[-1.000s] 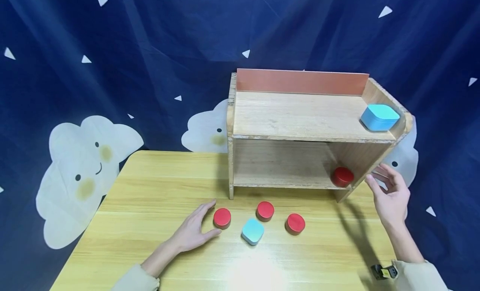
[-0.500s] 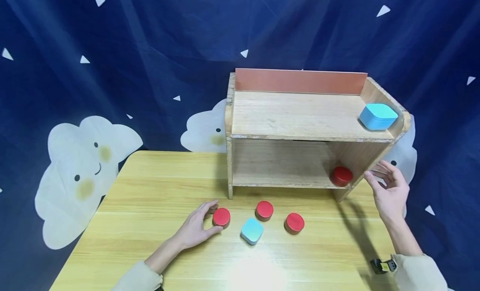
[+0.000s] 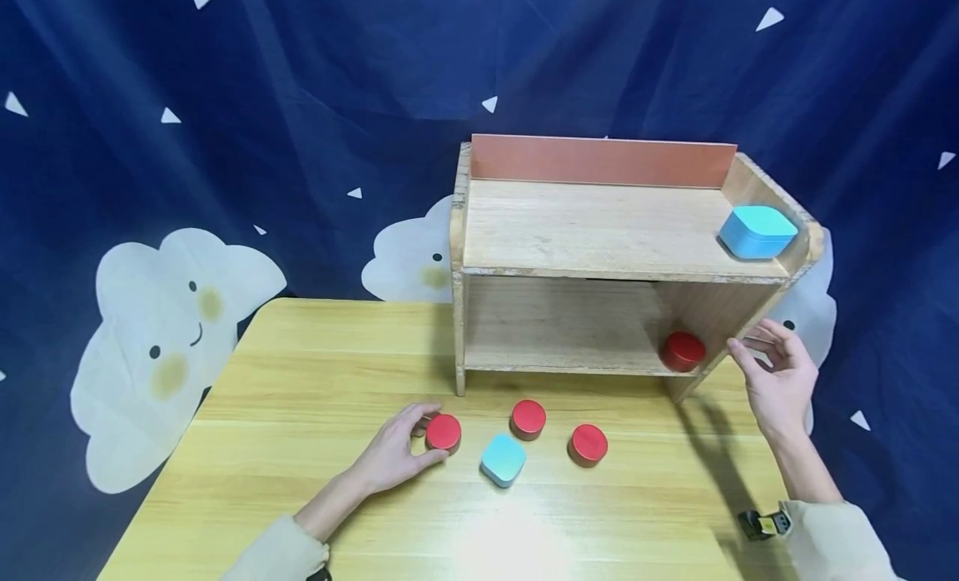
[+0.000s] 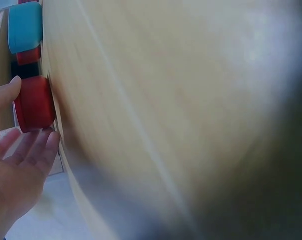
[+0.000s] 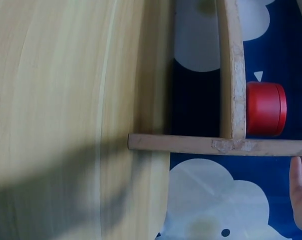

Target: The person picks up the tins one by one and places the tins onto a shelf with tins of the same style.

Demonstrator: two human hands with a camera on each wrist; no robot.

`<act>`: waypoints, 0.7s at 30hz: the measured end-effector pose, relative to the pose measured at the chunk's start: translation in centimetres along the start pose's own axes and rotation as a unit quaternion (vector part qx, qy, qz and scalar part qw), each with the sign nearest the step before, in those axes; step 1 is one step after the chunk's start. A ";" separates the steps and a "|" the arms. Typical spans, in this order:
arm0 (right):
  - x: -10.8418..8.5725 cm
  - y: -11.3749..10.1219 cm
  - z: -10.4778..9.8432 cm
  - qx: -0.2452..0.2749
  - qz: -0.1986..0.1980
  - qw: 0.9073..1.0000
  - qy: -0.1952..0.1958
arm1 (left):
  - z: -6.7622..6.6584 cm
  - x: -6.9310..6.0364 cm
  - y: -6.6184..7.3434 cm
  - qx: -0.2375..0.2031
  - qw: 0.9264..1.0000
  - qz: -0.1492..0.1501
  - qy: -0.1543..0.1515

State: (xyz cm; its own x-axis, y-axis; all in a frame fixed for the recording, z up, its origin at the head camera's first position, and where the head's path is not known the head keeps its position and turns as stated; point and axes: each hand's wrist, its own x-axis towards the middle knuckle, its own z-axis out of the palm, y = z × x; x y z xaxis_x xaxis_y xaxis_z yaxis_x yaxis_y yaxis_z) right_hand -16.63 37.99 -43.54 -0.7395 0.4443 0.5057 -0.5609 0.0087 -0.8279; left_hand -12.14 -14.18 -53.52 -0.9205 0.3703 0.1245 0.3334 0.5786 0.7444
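Note:
On the table, my left hand [image 3: 399,449] is around a red round tin [image 3: 444,432], thumb on the near side and fingers on the far side. In the left wrist view the red tin [image 4: 35,104] sits between the thumb and fingers, still on the tabletop. My right hand [image 3: 781,385] is at the outer right side of a small wooden shelf [image 3: 550,275], its fingertips against the panel in the right wrist view. To the right of the left hand's tin lie a blue rounded-square tin [image 3: 504,460] and two red round tins, one farther back [image 3: 528,419] and one rightmost [image 3: 588,445].
On the shelf's top board stands another blue tin [image 3: 758,231] at the right end. A further red tin [image 3: 683,351] stands on the lower board by the right panel. Behind the table [image 3: 315,348] hangs a dark blue cloud-patterned curtain [image 3: 315,81].
My left hand has moved slightly right and its thumb and fingers have closed in on the leftmost red tin. The right hand stays beside the shelf. The tins have not moved.

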 end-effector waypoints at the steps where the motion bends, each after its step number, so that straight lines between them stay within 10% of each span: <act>1: 0.0 0.0 0.0 0.001 -0.001 1.000 0.000 | 0.0 0.0 0.0 0.002 1.000 -0.001 -0.001; 21: 0.2 0.1 0.1 -0.041 -0.006 0.999 0.001 | 0.2 0.6 0.1 0.028 1.000 -0.002 0.001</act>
State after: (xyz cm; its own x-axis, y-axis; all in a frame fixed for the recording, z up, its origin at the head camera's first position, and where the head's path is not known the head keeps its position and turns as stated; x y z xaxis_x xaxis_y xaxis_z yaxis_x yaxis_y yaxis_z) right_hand -16.83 37.96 -43.48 -0.7328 0.4453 0.5145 -0.5364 0.0873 -0.8395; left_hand -12.60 -13.82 -53.52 -0.9221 0.3668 0.1229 0.3406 0.6191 0.7076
